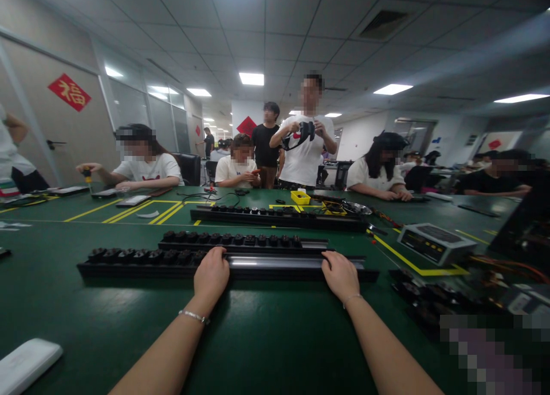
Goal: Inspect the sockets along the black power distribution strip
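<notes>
Fingers (213, 255) curl over the near socket strip (129, 261)

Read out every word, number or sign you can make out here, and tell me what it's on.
"福" in gold, on the red diamond sign on the left wall.
Red diamond on the far pillar: character too blurred to read.
Grey meter box: panel markings too small to read.
Long black strip: no readable text.
</notes>
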Action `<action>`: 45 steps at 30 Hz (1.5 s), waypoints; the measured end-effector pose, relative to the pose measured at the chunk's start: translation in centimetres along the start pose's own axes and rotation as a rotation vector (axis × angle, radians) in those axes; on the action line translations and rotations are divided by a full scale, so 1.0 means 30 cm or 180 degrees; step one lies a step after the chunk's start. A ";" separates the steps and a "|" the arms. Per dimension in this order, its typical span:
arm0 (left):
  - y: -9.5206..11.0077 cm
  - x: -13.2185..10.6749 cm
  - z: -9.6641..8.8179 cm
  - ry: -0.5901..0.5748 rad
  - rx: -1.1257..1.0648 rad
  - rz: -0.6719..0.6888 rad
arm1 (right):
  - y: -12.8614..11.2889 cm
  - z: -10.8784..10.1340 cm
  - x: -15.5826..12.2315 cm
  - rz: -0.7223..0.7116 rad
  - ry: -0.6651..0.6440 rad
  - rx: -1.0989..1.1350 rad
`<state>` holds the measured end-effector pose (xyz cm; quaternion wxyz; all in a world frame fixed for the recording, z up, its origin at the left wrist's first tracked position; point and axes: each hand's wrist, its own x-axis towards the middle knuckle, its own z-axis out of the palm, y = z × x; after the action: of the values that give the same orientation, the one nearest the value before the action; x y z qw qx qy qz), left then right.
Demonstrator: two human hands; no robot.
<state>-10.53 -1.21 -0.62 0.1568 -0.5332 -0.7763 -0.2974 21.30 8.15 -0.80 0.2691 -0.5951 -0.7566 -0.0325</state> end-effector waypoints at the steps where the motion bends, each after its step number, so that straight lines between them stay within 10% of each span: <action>1: 0.000 0.000 -0.001 -0.0019 0.0011 -0.0011 | 0.002 0.003 0.001 -0.0012 0.0018 0.0002; 24: 0.017 -0.032 -0.027 0.0210 0.0457 -0.0131 | -0.002 0.010 -0.012 -0.0070 0.0149 0.0005; 45: -0.084 -0.090 -0.018 -0.0324 0.0787 0.0297 | 0.015 0.003 -0.050 -0.0397 -0.0185 0.0318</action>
<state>-11.86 -4.18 -2.46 0.1953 -0.5598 -0.7884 -0.1644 21.90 6.98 -1.66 0.2739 -0.5333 -0.8004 0.0059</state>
